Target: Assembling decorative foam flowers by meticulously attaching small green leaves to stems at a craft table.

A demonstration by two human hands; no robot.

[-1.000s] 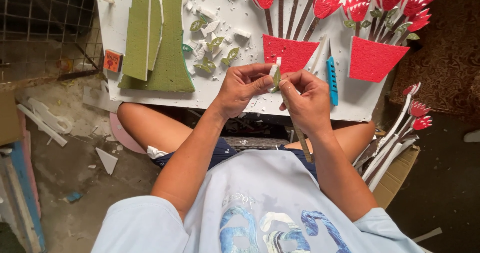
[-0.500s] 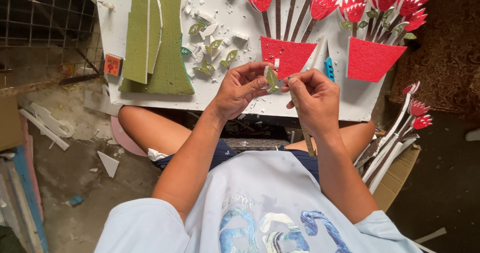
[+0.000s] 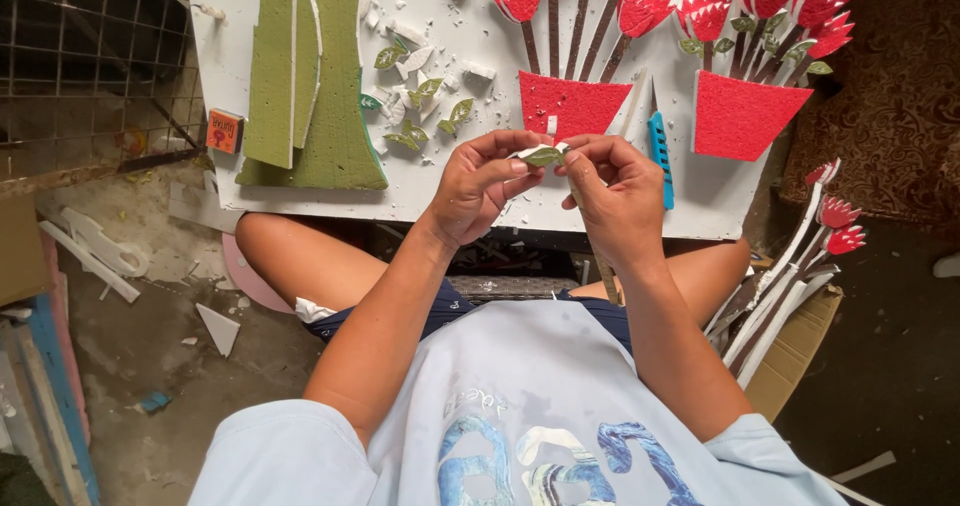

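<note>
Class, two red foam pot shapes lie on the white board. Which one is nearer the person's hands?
The left red foam pot shape: it lies just beyond both hands, which hold a small green foam leaf. The right red foam pot shape lies farther off.

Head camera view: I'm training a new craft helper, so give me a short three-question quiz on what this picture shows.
1. True or false: the left hand and the right hand both pinch the small green leaf.
2. Multiple choice: where does the blue-handled knife lie? A) on the white board between the two red foam pots; B) on the floor; C) on the green foam sheets.
3. Fill in: the green foam sheets lie on the board's ____ side as the picture shows it.

Key: 1 true. 2 A: it lies between the left red pot and the right red pot. 3 left.
</note>
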